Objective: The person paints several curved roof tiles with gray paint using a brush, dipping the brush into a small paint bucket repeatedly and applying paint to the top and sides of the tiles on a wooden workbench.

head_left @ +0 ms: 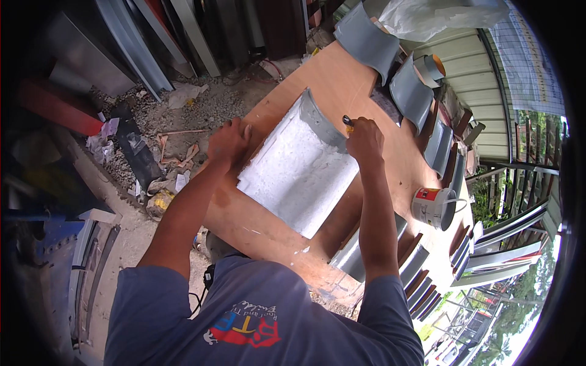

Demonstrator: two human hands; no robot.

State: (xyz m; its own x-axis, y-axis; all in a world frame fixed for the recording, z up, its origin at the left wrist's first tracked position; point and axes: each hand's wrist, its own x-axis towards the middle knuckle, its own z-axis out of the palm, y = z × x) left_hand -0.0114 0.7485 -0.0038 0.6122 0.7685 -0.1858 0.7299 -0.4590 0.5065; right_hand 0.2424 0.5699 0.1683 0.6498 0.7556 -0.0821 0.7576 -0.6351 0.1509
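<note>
A curved roof tile (pixel 299 171) lies on the wooden board in front of me. Rough white material coats most of its face, while a strip along its far end is bare grey. At the tile's far right corner, my right hand (pixel 366 141) is closed around a small tool (pixel 347 120) with a black end and a bit of yellow; its working end is hidden. My left hand (pixel 229 144) is beside the tile's left edge, at the board's edge, with its fingers curled. Whether anything is inside those fingers is hidden.
Grey curved tiles (pixel 412 91) line the board's right side, and more stand near my right forearm. A white bucket (pixel 432 213) with a wire handle rests on the wooden board (pixel 250 222). Long metal sheets (pixel 131 43) lean at the far left above gravel and scraps.
</note>
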